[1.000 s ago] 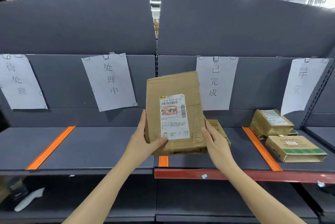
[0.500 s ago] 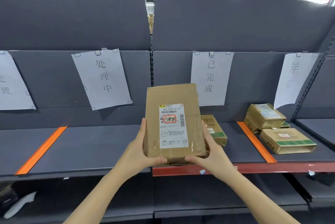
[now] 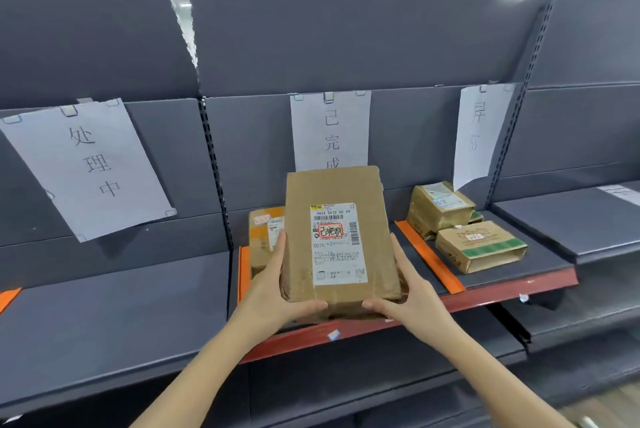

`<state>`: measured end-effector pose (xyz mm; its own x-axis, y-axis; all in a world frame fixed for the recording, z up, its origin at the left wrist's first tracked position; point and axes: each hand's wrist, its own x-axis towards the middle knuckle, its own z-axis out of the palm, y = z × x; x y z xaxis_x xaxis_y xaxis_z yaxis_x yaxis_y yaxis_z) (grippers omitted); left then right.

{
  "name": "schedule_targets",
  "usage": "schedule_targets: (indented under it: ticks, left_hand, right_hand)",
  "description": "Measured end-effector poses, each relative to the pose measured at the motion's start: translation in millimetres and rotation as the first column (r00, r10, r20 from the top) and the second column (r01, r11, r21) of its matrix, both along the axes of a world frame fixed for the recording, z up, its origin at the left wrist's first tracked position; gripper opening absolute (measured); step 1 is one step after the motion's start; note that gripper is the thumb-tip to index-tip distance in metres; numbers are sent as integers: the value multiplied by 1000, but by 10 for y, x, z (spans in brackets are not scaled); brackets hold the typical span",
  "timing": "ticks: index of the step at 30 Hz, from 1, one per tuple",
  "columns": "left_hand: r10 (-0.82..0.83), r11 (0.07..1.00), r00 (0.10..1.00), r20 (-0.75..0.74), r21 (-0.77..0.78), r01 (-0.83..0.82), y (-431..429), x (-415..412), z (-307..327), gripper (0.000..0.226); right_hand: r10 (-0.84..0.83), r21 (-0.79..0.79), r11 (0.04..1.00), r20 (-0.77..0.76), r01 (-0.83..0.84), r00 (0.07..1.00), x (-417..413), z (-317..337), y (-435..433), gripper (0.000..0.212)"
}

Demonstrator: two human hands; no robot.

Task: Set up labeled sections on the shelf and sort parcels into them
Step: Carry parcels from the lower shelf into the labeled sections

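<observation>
A flat brown cardboard parcel (image 3: 341, 192) with a white shipping label and a red-circled handwritten mark is gripped at its lower corners by both hands: my left hand (image 3: 277, 292) on its left edge, my right hand (image 3: 412, 292) on its right. It hovers over the front of the grey shelf (image 3: 512, 275), below the middle paper sign (image 3: 330, 130). Behind it on the left, another brown parcel (image 3: 265, 233) lies on the shelf, partly hidden.
A paper sign (image 3: 90, 168) hangs at left and a third paper sign (image 3: 479, 133) at right. Orange tape strips (image 3: 429, 256) divide the shelf. Two stacked parcels (image 3: 441, 208) and a green-banded box (image 3: 479, 246) sit in the right section. The shelf's front edge is red (image 3: 485, 299).
The parcel has gone down and to the right toward the middle section. My view has swung right, so the leftmost sign has left the frame.
</observation>
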<state>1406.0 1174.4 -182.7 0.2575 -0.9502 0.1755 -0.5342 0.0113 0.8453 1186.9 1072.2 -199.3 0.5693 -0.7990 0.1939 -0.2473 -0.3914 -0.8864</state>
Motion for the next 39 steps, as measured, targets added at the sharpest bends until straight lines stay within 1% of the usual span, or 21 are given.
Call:
schedule_targets:
  ticks: [5, 8, 13, 18, 21, 24, 26, 29, 36, 39]
  left_hand:
    - [31, 999, 999, -32, -7, -32, -617, -367, -68, 126]
    - [64, 998, 997, -31, -12, -64, -1031, -618, -99, 123]
    - [90, 995, 995, -51, 41, -88, -1659, -968, -152, 120]
    - [115, 992, 989, -97, 66, -109, -2102, -1189, -277, 119]
    - [122, 988, 983, -137, 109, -108, -2274, -1274, -371, 118]
    - [136, 982, 980, -142, 148, -115, -2400, -1299, -467, 123]
    - [144, 979, 980, -140, 165, -120, -2457, -1301, -494, 119]
    - [140, 978, 985, -106, 170, -121, -2524, -1266, -532, 107]
    - [182, 967, 980, -85, 196, -162, -2656, -1178, -596, 102]
    - [185, 962, 979, -90, 223, -161, -2725, -1135, -624, 106]
  right_hand:
    - [29, 14, 1000, -23, -28, 999, -329, -42, -666, 105]
    - [48, 15, 999, -34, -48, 998, -549, -27, -1114, 106]
    - [51, 23, 999, -76, -50, 996, -863, -92, -1803, 103]
    - [78, 21, 997, -131, -76, 988, -1011, -226, -2258, 101]
    - [97, 50, 995, -154, -90, 983, -1060, -337, -2467, 103]
    - [130, 93, 989, -172, -115, 976, -1070, -426, -2625, 103]
    - [147, 123, 984, -177, -126, 973, -1051, -493, -2706, 103]
    - [159, 154, 979, -183, -132, 970, -984, -571, -2783, 103]
    - [207, 184, 968, -193, -172, 959, -831, -653, -2974, 104]
    - [210, 206, 963, -183, -172, 960, -804, -692, -3045, 103]
